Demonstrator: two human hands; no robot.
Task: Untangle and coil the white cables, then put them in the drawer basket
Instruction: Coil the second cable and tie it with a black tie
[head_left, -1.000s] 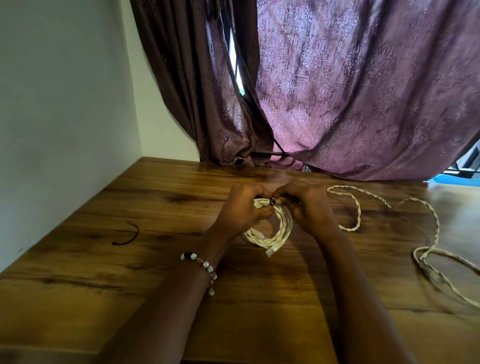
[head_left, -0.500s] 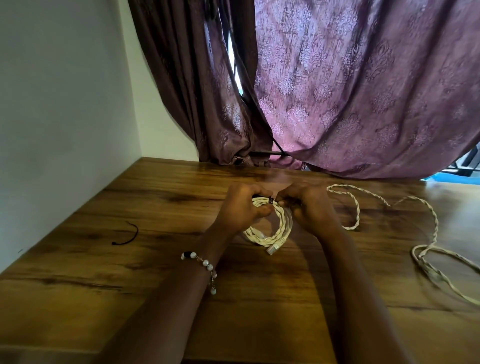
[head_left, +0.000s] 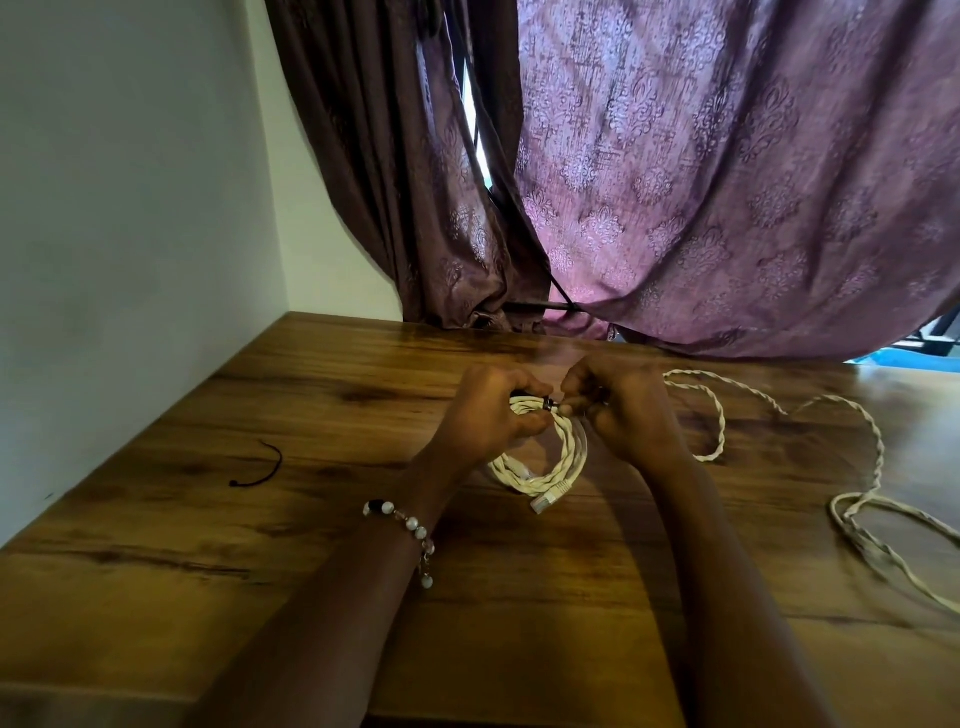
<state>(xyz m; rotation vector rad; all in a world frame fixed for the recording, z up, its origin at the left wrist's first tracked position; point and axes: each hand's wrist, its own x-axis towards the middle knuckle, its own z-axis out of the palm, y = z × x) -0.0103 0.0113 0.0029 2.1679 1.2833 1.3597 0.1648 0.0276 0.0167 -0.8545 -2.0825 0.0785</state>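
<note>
Holding a small bundle of white cable (head_left: 540, 457) at the middle of the wooden table (head_left: 519, 597), the two hands work close together. The left hand (head_left: 493, 415) has its fingers curled round the top of the coil, so the loops cannot spring apart. The right hand (head_left: 621, 410) pinches something small and dark at the top of the coil; it may be a tie being fastened there, but it is too small to be sure. A clear plug (head_left: 545, 503) sticks out from the bottom of the coil, at 6 o'clock.

A second white cable (head_left: 852, 467) lies loose on the table at 3 o'clock from the hands. It is twisted and looped and seems to need coiling next. No drawer basket can be seen.

A short black tie (head_left: 262, 470) lies alone on the table at 9 o'clock. The left wrist wears a bead bracelet (head_left: 410, 530).

The table top is brown wood with dark streaks. A pale wall (head_left: 130, 234) stands on the left, and purple patterned curtains (head_left: 701, 182) hang behind the table at 12 o'clock.
</note>
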